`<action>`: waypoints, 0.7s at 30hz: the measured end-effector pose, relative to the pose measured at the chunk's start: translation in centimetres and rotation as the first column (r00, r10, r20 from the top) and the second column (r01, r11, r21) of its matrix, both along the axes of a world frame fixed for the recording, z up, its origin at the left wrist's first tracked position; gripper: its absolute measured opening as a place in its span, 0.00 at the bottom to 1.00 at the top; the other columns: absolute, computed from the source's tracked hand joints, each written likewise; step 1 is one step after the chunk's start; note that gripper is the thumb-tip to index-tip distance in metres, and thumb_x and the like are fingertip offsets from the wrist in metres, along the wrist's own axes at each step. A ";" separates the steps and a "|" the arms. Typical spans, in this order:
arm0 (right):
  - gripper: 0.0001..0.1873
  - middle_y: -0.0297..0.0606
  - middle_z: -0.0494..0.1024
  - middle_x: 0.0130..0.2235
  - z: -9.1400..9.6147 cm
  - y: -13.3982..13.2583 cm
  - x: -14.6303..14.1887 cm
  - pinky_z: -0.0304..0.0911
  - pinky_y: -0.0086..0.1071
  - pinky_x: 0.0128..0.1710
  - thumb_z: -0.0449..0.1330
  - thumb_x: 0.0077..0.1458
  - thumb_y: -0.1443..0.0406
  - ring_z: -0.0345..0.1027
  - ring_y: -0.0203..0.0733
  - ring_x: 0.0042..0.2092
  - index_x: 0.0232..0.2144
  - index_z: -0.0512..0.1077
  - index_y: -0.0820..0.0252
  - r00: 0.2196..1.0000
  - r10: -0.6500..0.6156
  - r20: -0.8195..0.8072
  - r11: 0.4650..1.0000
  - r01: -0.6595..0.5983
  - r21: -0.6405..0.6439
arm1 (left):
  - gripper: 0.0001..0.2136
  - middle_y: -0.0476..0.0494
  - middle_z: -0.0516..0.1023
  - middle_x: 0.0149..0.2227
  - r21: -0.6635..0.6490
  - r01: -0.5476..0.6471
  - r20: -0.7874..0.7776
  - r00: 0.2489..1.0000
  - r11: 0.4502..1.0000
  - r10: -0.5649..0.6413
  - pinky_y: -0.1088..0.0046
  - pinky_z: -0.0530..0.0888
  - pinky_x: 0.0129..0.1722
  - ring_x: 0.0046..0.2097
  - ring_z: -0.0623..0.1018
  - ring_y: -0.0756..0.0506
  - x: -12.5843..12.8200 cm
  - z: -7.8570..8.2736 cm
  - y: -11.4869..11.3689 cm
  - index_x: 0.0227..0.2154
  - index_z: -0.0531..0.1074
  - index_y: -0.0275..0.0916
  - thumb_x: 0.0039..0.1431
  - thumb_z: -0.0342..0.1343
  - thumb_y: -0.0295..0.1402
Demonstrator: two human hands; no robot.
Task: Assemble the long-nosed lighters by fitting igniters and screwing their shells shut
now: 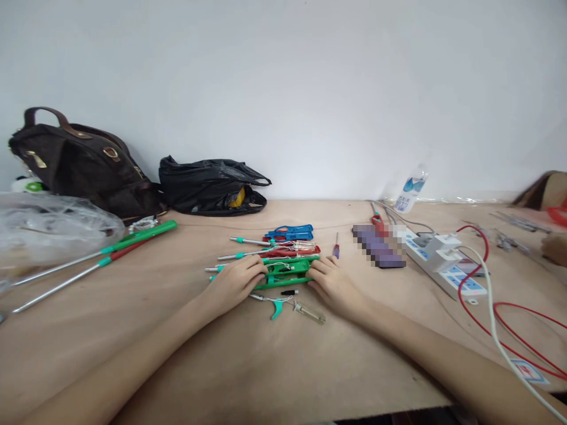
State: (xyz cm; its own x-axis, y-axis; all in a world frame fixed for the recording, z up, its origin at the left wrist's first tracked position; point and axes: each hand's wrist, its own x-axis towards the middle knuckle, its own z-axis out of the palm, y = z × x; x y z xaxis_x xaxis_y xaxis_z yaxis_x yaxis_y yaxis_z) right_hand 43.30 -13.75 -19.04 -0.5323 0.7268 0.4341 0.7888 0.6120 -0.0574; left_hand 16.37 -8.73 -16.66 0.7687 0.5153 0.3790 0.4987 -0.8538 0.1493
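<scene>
My left hand [237, 280] and my right hand [333, 283] both rest on the wooden table [283, 360], fingers curled around the two ends of a green plastic tool frame [287, 273]. Just behind it lie a red frame [295, 251] and a blue one [290, 232], with several metal rods with teal tips [248, 241]. In front of the green frame lie a small teal hook part with wire [277, 306], a small black piece [290, 292] and a clear tester screwdriver [310, 313]. A small screwdriver [336, 245] lies by my right hand.
A brown handbag [84, 162] and a black plastic bag [212, 186] stand against the wall. Long green-handled rods [101, 254] and a clear plastic bag [48, 230] lie left. A white power strip [443, 262], red wire [482, 313], white cable [496, 330] and a bottle [410, 192] are right.
</scene>
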 end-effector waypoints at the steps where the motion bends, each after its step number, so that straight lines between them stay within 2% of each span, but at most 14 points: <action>1: 0.05 0.41 0.74 0.36 0.0 0.2 0.0 0.57 0.38 0.41 0.55 0.61 0.71 0.65 0.44 0.38 0.33 0.70 0.61 1.000 -0.005 -0.016 1.000 0.005 0.004 | 0.12 0.43 0.73 0.37 -0.006 -0.022 0.007 1.000 1.000 0.022 0.70 0.69 0.38 0.39 0.73 0.45 0.0 -0.1 0.2 0.37 0.70 0.38 0.69 0.41 0.28; 7: 0.05 0.43 0.74 0.37 1.2 0.0 0.7 0.57 0.39 0.42 0.54 0.60 0.71 0.63 0.46 0.40 0.33 0.69 0.60 0.978 -0.015 -0.208 0.995 -0.006 -0.101 | 0.12 0.43 0.73 0.39 0.002 -0.050 0.074 0.996 0.999 0.050 0.69 0.70 0.40 0.41 0.73 0.44 0.0 -0.5 0.6 0.37 0.69 0.38 0.69 0.40 0.28; 11: 0.04 0.39 0.71 0.35 3.3 -1.9 0.4 0.58 0.35 0.39 0.53 0.59 0.71 0.63 0.43 0.39 0.32 0.66 0.59 0.926 -0.020 -0.378 0.950 -0.100 -0.296 | 0.12 0.43 0.73 0.38 -0.016 -0.040 0.098 0.994 0.999 0.042 0.69 0.70 0.40 0.41 0.73 0.44 0.0 -0.7 0.7 0.37 0.69 0.39 0.69 0.40 0.28; 12: 0.04 0.37 0.70 0.33 3.9 -2.7 0.1 0.57 0.32 0.35 0.54 0.59 0.70 0.63 0.41 0.35 0.31 0.65 0.59 0.906 -0.053 -0.421 0.918 -0.121 -0.377 | 0.12 0.43 0.73 0.38 -0.021 -0.034 0.102 0.994 0.999 0.035 0.69 0.70 0.40 0.42 0.73 0.44 0.0 -0.8 0.8 0.37 0.69 0.39 0.69 0.40 0.29; 14: 0.05 0.32 0.67 0.28 4.8 -4.3 -0.8 0.54 0.29 0.29 0.54 0.59 0.68 0.60 0.37 0.30 0.30 0.64 0.59 0.874 -0.119 -0.471 0.797 -0.199 -0.571 | 0.12 0.44 0.73 0.38 -0.024 -0.015 0.104 0.994 1.000 0.017 0.69 0.70 0.41 0.42 0.73 0.44 0.0 -0.9 0.9 0.37 0.70 0.39 0.69 0.41 0.30; 16: 0.06 0.29 0.65 0.27 5.1 -5.6 -1.8 0.53 0.27 0.28 0.55 0.59 0.68 0.59 0.34 0.29 0.29 0.62 0.58 0.863 -0.097 -0.495 0.658 -0.318 -0.683 | 0.11 0.44 0.73 0.38 -0.029 -0.010 0.100 0.995 1.000 0.013 0.69 0.70 0.42 0.42 0.73 0.45 0.0 -1.0 0.9 0.37 0.70 0.39 0.69 0.41 0.30; 17: 0.06 0.28 0.65 0.27 5.1 -6.0 -2.1 0.53 0.27 0.28 0.55 0.58 0.69 0.59 0.34 0.28 0.29 0.62 0.58 0.874 -0.052 -0.483 0.620 -0.351 -0.702 | 0.11 0.43 0.73 0.39 -0.034 -0.010 0.098 0.995 0.999 0.013 0.69 0.70 0.42 0.42 0.73 0.44 0.0 -0.9 0.9 0.37 0.70 0.39 0.69 0.42 0.30; 18: 0.06 0.28 0.65 0.27 4.9 -6.2 -2.4 0.53 0.27 0.28 0.56 0.57 0.69 0.59 0.34 0.28 0.28 0.62 0.58 0.889 -0.008 -0.457 0.616 -0.356 -0.703 | 0.11 0.43 0.73 0.39 -0.042 -0.011 0.095 0.995 0.999 0.014 0.69 0.70 0.42 0.43 0.73 0.44 0.0 -0.9 0.8 0.38 0.70 0.39 0.69 0.42 0.29; 19: 0.06 0.29 0.66 0.27 4.6 -6.2 -2.5 0.53 0.27 0.29 0.56 0.56 0.70 0.60 0.34 0.29 0.28 0.62 0.58 0.907 0.030 -0.420 0.643 -0.339 -0.687 | 0.11 0.43 0.73 0.39 -0.054 -0.012 0.091 0.996 0.999 0.016 0.69 0.70 0.42 0.43 0.73 0.44 0.0 -0.8 0.7 0.38 0.70 0.39 0.68 0.42 0.29; 21: 0.06 0.32 0.69 0.30 3.7 -5.6 -2.4 0.55 0.29 0.32 0.56 0.56 0.71 0.62 0.37 0.32 0.29 0.63 0.58 0.946 0.060 -0.318 0.764 -0.249 -0.596 | 0.11 0.43 0.73 0.39 -0.067 -0.003 0.084 0.996 0.998 0.008 0.69 0.70 0.42 0.43 0.73 0.45 -0.1 -0.7 0.7 0.38 0.71 0.39 0.68 0.43 0.29</action>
State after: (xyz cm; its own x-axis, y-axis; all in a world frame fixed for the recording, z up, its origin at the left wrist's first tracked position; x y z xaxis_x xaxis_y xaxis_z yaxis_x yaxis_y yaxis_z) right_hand 40.85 -19.38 -15.38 -0.5945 0.8021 0.0566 0.5822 0.4779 -0.6577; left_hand 16.27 -8.08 -17.37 0.7324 0.5457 0.4071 0.4868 -0.8378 0.2472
